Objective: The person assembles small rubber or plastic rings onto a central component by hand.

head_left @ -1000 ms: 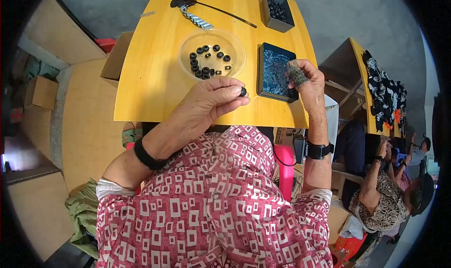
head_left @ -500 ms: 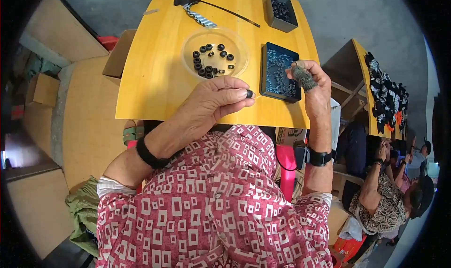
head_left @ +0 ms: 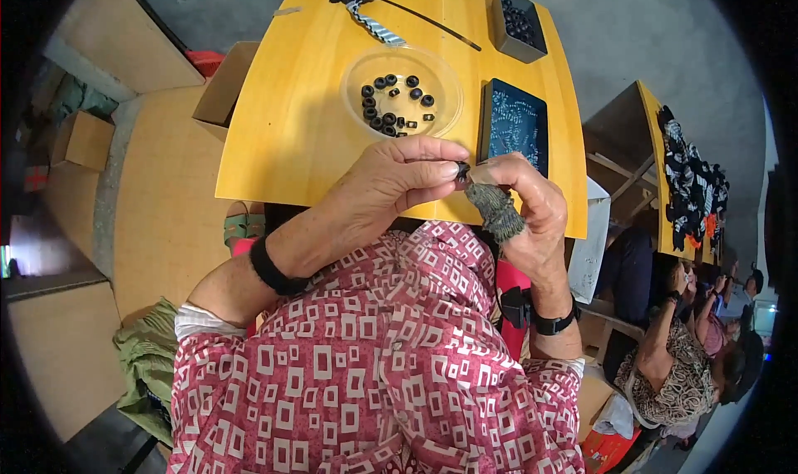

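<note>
Assembly workshop (parts trays (head_left: 515, 126), co-workers (head_left: 677, 366))

Bare yellow table (head_left: 287, 133) lies open left of the clear dish (head_left: 402, 91). To the right the dark tray (head_left: 515, 125) blocks passage; far, a black box (head_left: 519, 25) and long-handled tool (head_left: 399, 12) crowd the edge.

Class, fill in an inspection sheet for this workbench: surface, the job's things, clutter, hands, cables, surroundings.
Surface: yellow table.
Job's things: small black ring pinched by both hands; clear dish of black rings; dark tray.
Clutter: grey box of black parts; black-handled tool.
Hands: left hand and right hand meet at the ring; the right wears a grey finger cover.
Cables: nothing seen.
Surroundings: cardboard box, another person seated right.
</note>
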Motion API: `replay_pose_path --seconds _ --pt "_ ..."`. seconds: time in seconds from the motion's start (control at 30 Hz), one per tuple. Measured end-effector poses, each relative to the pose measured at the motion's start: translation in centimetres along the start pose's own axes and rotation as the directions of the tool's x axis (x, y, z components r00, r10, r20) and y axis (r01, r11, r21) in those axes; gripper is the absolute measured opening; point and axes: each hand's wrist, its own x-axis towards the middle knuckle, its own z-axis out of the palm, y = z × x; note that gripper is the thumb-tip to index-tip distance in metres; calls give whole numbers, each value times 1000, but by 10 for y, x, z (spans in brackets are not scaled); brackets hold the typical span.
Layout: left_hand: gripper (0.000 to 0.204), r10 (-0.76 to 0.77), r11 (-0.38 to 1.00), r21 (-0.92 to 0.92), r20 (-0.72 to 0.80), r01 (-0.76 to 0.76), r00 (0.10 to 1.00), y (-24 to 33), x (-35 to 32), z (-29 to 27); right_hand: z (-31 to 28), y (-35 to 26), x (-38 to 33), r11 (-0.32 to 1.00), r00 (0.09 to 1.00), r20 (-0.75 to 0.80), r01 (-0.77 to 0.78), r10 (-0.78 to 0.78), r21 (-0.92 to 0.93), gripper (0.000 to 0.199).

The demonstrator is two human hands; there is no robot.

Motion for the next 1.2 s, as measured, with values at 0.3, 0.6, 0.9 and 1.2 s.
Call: replay_pose_path --seconds 0.3,0.6,0.9,1.2 --pt "24 -23 997 -73 60 27 998 4 -4 1 0 4 -7 950 974 -92 -176 205 258 14" --pt "31 245 905 325 132 -276 960 -3 -4 -2 5 4 -11 928 972 -103 -167 212 333 15" --pt "29 330 908 255 50 -332 943 -7 -6 0 15 2 -14 961 977 -107 -154 182 232 16" --pt "26 308 903 316 -8 -290 951 -6 -5 -2 25 3 -10 987 985 -125 -100 116 129 19"
